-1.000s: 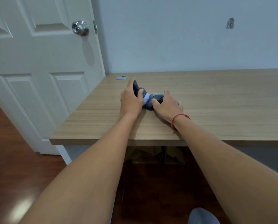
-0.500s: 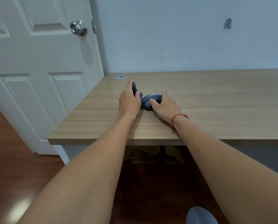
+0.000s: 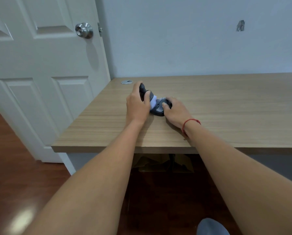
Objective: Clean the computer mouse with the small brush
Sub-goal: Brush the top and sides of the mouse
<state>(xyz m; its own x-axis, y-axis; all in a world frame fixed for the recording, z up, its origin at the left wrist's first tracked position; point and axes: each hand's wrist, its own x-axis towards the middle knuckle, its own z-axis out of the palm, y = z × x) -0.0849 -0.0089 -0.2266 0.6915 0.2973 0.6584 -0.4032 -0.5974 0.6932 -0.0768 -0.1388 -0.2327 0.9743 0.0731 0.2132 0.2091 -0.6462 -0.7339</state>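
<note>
A dark grey computer mouse (image 3: 159,108) rests on the wooden desk (image 3: 226,106). My right hand (image 3: 176,112), with a red string at the wrist, grips the mouse from its right side and holds it against the desk. My left hand (image 3: 137,106) is closed around a small brush (image 3: 146,92) with a dark handle. Its pale bristles (image 3: 153,103) touch the left side of the mouse. Much of the brush handle is hidden by my fingers.
A round silver cable grommet (image 3: 127,82) sits at the desk's far left corner. A white door with a metal knob (image 3: 84,30) stands left of the desk. Cardboard (image 3: 152,162) lies under the desk, above a dark wooden floor.
The brush's pale bristles, hidden half a second ago, show again against the mouse's left side. Both hands stay at the same spot on the desk.
</note>
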